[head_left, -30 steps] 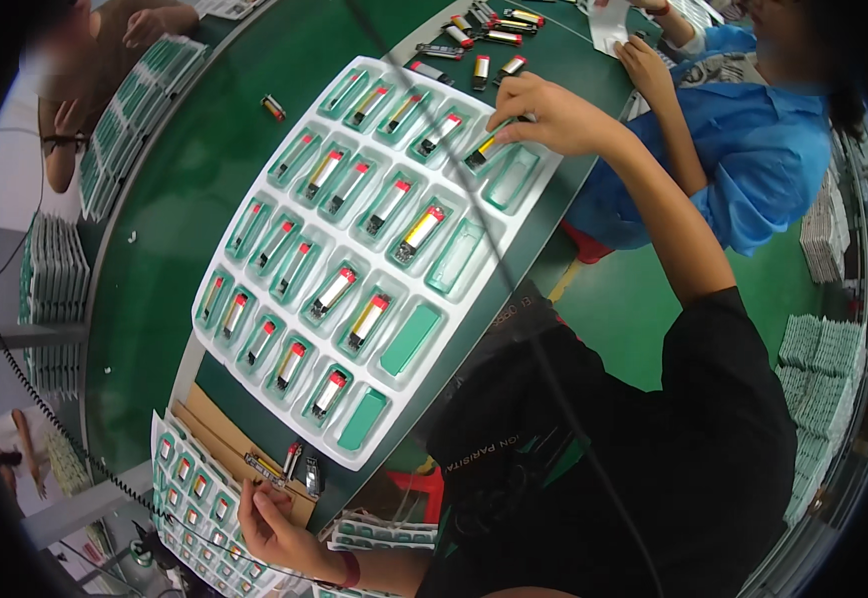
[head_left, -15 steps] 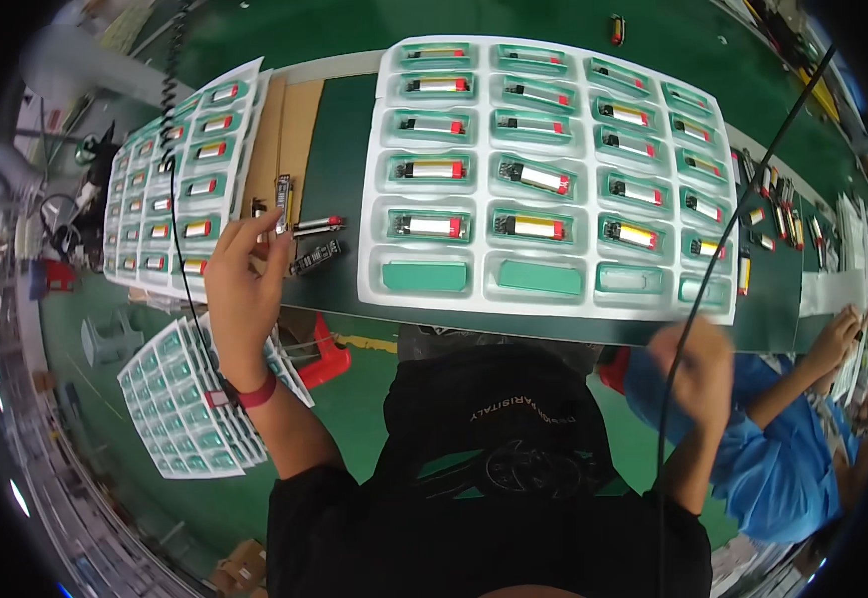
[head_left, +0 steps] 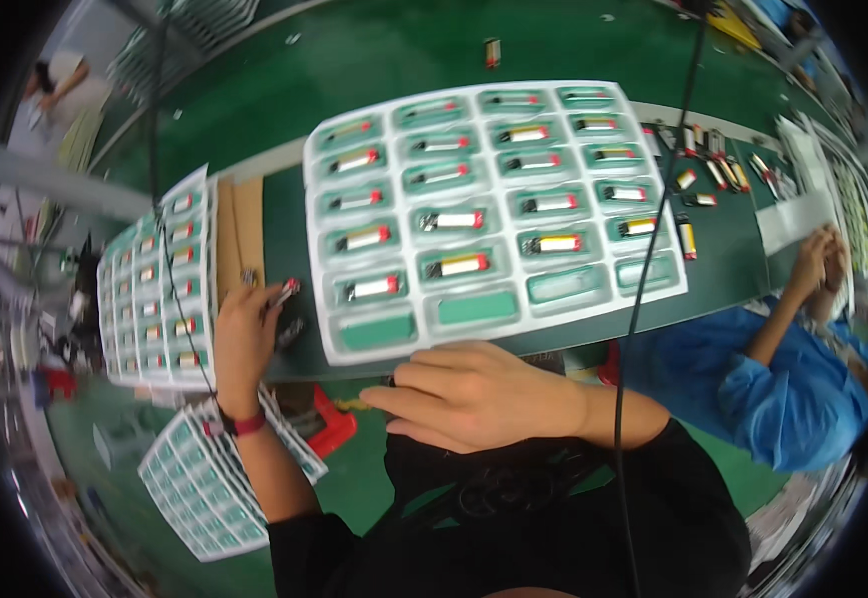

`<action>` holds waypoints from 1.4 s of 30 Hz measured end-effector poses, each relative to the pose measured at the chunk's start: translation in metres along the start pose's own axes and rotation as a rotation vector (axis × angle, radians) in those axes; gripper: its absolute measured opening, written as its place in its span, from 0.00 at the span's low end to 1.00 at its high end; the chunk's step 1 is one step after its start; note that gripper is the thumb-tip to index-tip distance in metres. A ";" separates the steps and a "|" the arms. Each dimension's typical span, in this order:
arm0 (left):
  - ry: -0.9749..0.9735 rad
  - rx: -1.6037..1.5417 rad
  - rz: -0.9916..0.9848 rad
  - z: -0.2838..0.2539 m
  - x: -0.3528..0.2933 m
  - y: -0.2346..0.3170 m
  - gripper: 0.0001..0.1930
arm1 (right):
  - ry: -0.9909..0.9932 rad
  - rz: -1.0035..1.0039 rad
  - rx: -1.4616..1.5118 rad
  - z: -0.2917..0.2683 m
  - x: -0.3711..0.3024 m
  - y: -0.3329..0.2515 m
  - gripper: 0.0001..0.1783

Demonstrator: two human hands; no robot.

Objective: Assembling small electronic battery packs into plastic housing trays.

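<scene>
A white blister tray (head_left: 499, 327) with green pockets lies on the green table. Most of its pockets hold a small battery cell (head_left: 457, 265) with a red end; the nearest row shows bare pockets. To the left of the tray, my left hand (head_left: 244, 339) pinches a small red-ended battery cell (head_left: 288, 290), partly hidden by the fingers. Beside those fingertips lies a dark small piece (head_left: 291, 331), blurred. My right hand (head_left: 479, 397) is in front of the tray's near edge, fingers stretched toward the left, with nothing visible in it.
Another filled tray (head_left: 208, 289) stands at the left, beside a brown cardboard strip (head_left: 241, 229). Stacked trays (head_left: 199, 488) are below it. Loose cells (head_left: 718, 169) lie right of the main tray, near a co-worker in blue (head_left: 728, 384). A black cable (head_left: 643, 289) hangs across the view.
My right hand has swung left from the tray's right corner to its near edge. The left hand has turned from an upright piece to a red-ended cell. The whole view has shifted.
</scene>
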State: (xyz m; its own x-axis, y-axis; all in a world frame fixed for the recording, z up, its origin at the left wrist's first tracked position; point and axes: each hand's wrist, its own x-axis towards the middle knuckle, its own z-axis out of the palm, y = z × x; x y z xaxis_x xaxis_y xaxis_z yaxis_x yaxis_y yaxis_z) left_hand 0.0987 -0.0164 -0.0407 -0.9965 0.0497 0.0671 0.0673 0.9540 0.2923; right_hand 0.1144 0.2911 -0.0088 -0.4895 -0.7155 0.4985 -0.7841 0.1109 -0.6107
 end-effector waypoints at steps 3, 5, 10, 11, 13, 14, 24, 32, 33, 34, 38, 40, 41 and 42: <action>0.048 -0.081 0.016 0.005 0.014 0.004 0.12 | 0.134 -0.013 -0.155 -0.031 0.026 0.014 0.15; 0.051 -0.115 0.031 0.013 0.016 0.003 0.13 | 0.152 0.014 -0.308 -0.056 0.035 0.024 0.15; 0.164 -0.419 -0.105 0.009 0.016 0.001 0.12 | 0.273 0.289 -0.211 -0.078 0.039 0.032 0.14; 0.215 -0.537 -0.130 0.009 0.014 -0.001 0.12 | 0.327 0.388 -0.151 -0.076 0.037 0.031 0.14; 0.209 -0.876 -0.219 0.009 0.012 -0.004 0.14 | 0.362 0.529 -0.061 -0.065 0.035 0.033 0.15; 0.206 -1.020 -0.248 0.005 0.011 0.009 0.14 | 0.365 0.598 -0.022 -0.057 0.036 0.035 0.15; 0.188 -1.503 -0.095 0.011 0.027 0.085 0.21 | 0.357 0.454 0.188 -0.002 0.079 0.051 0.19; 0.122 -1.482 0.073 0.004 0.055 0.118 0.25 | 0.432 0.561 0.449 -0.033 0.072 0.063 0.13; 0.140 -1.523 0.068 -0.001 0.059 0.120 0.25 | 0.393 0.626 0.529 -0.041 0.071 0.056 0.13; 0.142 -1.514 0.110 -0.007 0.063 0.124 0.23 | 0.307 0.601 0.411 -0.054 0.071 0.049 0.14; 0.055 -1.300 0.391 -0.019 0.083 0.128 0.16 | 0.350 0.149 -0.199 -0.067 0.059 0.056 0.16; 0.094 -1.358 0.367 -0.019 0.084 0.137 0.14 | 0.415 0.312 -0.015 -0.074 0.054 0.049 0.19; 0.102 -1.389 0.365 -0.019 0.083 0.142 0.13 | 0.461 0.391 0.073 -0.077 0.051 0.045 0.21; 0.216 -1.394 0.309 -0.016 0.081 0.148 0.12 | 0.621 0.397 0.224 -0.069 0.048 0.053 0.25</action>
State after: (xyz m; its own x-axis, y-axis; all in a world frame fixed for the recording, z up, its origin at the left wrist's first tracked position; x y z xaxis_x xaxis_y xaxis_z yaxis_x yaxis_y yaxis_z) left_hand 0.0286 0.1237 0.0232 -0.9153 0.0318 0.4016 0.3926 -0.1527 0.9069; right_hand 0.0230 0.3101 0.0248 -0.8942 -0.1258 0.4295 -0.4414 0.0891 -0.8929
